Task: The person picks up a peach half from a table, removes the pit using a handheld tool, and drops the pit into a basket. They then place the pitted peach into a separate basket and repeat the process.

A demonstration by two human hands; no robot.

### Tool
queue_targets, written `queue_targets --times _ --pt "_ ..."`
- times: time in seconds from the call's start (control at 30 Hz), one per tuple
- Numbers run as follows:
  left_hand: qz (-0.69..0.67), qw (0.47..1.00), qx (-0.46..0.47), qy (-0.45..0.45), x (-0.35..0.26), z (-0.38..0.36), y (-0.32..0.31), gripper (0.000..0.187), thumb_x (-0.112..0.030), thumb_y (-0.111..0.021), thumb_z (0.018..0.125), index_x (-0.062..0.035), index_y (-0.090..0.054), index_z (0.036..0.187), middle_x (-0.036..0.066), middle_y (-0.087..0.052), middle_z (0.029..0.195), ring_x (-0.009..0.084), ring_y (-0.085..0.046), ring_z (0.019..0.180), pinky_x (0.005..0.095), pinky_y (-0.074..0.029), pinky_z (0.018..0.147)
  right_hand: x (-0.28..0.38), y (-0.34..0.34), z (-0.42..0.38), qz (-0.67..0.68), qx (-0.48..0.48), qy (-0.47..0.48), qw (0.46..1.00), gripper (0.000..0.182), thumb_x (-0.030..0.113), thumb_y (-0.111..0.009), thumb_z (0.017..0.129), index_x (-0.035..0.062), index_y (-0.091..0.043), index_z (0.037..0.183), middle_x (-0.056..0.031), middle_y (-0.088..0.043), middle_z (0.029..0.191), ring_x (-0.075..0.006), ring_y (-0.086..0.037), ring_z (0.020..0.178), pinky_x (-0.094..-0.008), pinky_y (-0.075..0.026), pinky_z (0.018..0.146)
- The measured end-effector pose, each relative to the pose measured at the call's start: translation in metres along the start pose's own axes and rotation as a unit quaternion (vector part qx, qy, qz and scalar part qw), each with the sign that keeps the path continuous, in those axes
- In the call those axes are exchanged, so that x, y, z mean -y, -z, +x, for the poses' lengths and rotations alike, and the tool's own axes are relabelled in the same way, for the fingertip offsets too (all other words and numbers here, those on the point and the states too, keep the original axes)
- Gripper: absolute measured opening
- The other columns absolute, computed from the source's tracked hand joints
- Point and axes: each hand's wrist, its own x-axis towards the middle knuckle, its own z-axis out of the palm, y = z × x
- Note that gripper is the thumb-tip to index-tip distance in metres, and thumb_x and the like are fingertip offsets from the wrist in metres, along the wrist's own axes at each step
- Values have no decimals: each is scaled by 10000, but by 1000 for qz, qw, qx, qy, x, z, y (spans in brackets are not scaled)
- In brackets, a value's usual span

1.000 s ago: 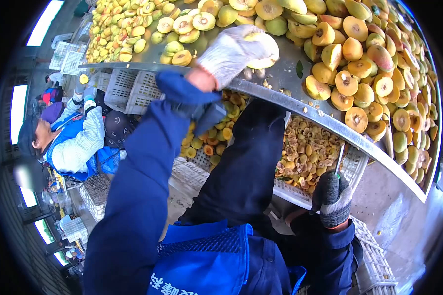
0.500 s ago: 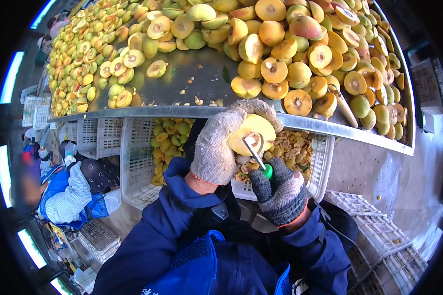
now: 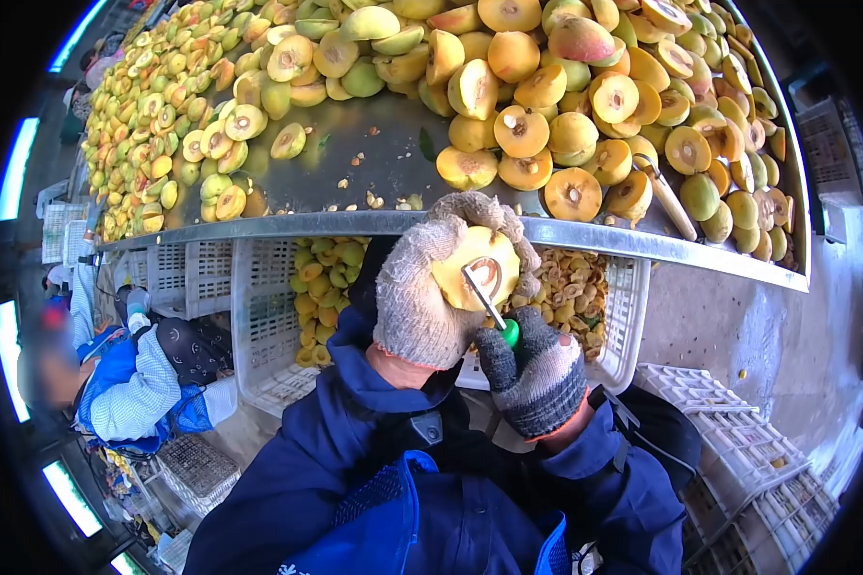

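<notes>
My left hand (image 3: 422, 287), in a worn whitish knit glove, is wrapped round a halved yellow fruit (image 3: 458, 280), its cut face turned up. In a grey and black glove, my right hand (image 3: 539, 374) grips a small tool with a green handle (image 3: 510, 333). The tool's curved metal loop (image 3: 484, 278) lies against the middle of the cut face. Both hands are just in front of the metal table's edge (image 3: 585, 236), above a crate of cut fruit pieces (image 3: 575, 292).
Halved fruits (image 3: 571, 134) are heaped on the metal table, with a wooden-handled tool (image 3: 676, 206) among them. A white crate (image 3: 259, 326) of fruit halves stands below. Stacked crates (image 3: 738, 441) are at the right. A person in blue and white (image 3: 134, 383) sits at the left.
Both hands, with the fruit and the tool, have shifted slightly left in view. The loop's angle on the cut face differs a little, and more of the fruit's centre is opened.
</notes>
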Motion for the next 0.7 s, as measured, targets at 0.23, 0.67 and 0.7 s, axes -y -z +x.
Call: queue_targets --times 0.23,0.67,0.7 --pt "-42 998 40 -13 8 1 12 378 -318 -514 928 18 -583 1089 223 -634 1032 363 -663 906 466 -592 760 0 -9 1 -4 -22 0 1000 286 302 -666 934 24 -606 967 -206 -650 683 -421 -671 668 -478 -512 591" --pt "-29 989 147 9 8 9 29 440 -417 -516 878 -7 -604 1010 214 -634 917 384 -641 785 469 -545 653 -6 -17 4 51 4 13 999 267 285 -670 926 20 -640 919 -212 -654 721 -430 -664 696 -480 -512 601" --pt "-28 991 129 -4 6 7 20 454 -415 -524 868 1 -595 1036 219 -630 903 400 -640 798 487 -543 659 -7 -15 4 20 -26 55 998 264 277 -698 901 26 -636 952 -205 -655 717 -420 -669 702 -475 -517 602"
